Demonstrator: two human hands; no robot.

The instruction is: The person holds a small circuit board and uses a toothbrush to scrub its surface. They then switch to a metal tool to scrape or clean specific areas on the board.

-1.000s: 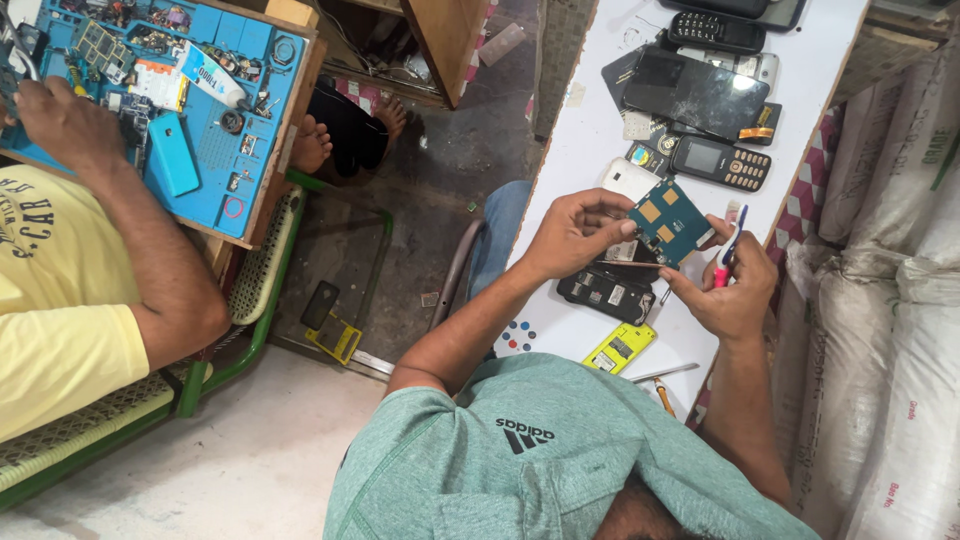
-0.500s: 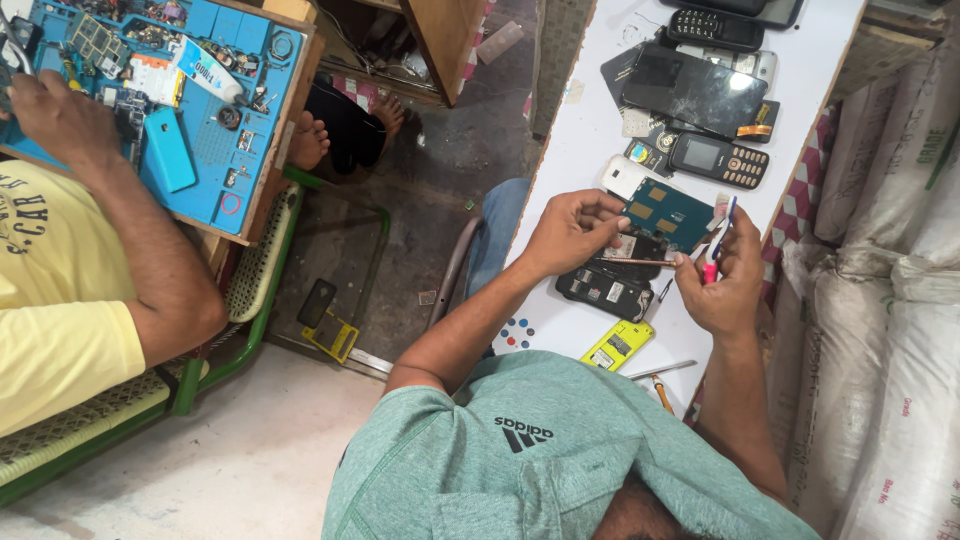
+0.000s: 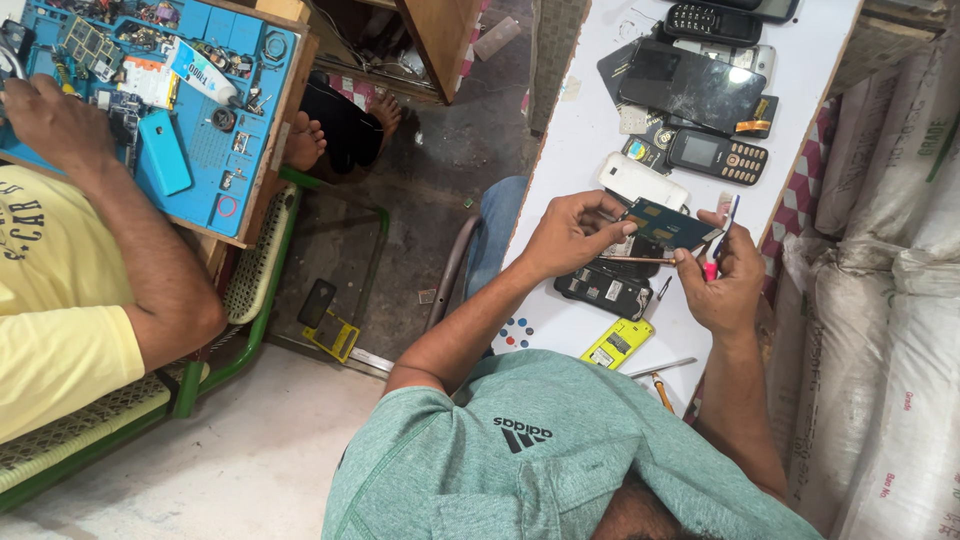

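My left hand (image 3: 568, 234) pinches the left edge of a dark teal circuit board (image 3: 668, 226) and holds it just above the white table (image 3: 585, 120). My right hand (image 3: 724, 283) touches the board's right edge and grips a thin tool with a red and blue handle (image 3: 726, 222). A slim metal rod (image 3: 640, 260) runs under the board between the two hands. Directly beneath lies an opened black phone body (image 3: 603, 291), with a yellow phone part (image 3: 618, 343) in front of it.
Further up the table lie a white phone (image 3: 640, 180), a black keypad phone (image 3: 718, 155), a large dark smartphone (image 3: 690, 88) and another keypad phone (image 3: 712, 20). A screwdriver (image 3: 657, 388) lies near my chest. White sacks (image 3: 900, 300) stand right. A co-worker's hand (image 3: 55, 120) rests on a blue work mat (image 3: 200, 110) at the left.
The circuit board has tipped from facing up to lying flatter and lower between my hands. My right hand has shifted closer to its edge. The co-worker's hand barely moved.
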